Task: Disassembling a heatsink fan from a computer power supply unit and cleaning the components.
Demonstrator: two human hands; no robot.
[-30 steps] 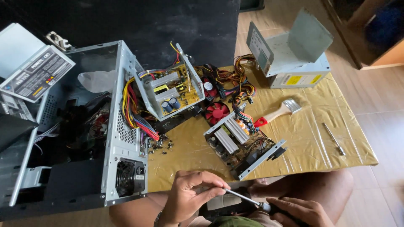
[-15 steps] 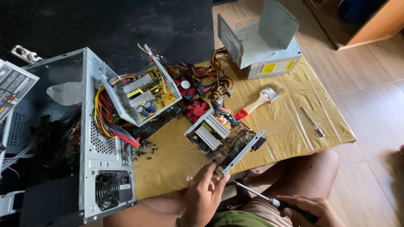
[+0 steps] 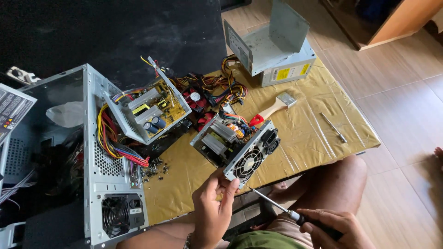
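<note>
Computer case [image 3: 99, 184]: the biggest thing, at the left of the frame, lying open, with a rear fan grille facing the camera at lower left and coloured wiring spilling toward an opened power supply [image 3: 150, 113] propped against it.
Gold cloth [image 3: 304, 138]: covers the table through the centre; loose screws [image 3: 154, 168] lie scattered just beside the case.
Grey metal box [image 3: 272, 46]: upper centre, cover standing up, well apart from the hands.
Opened unit with fan [image 3: 237, 147]: centre of the frame, tipped up on one edge so its fan face points down toward the person.
Left hand [image 3: 212, 207]: lower centre, fingers pinching the lower corner of that fan face and steadying it.
Right hand [image 3: 330, 226]: lower right, clenched round the handle of a screwdriver [image 3: 272, 205], whose tip points up-left at the same corner.
Doing it well: judging by the angle, the shaft should line up straight with the screw, with the left hand bracing the unit against turning and slipping.
Brush [image 3: 272, 109]: red-ended wooden handle, right of centre.
Spare driver [image 3: 334, 128]: lying alone at right.
</note>
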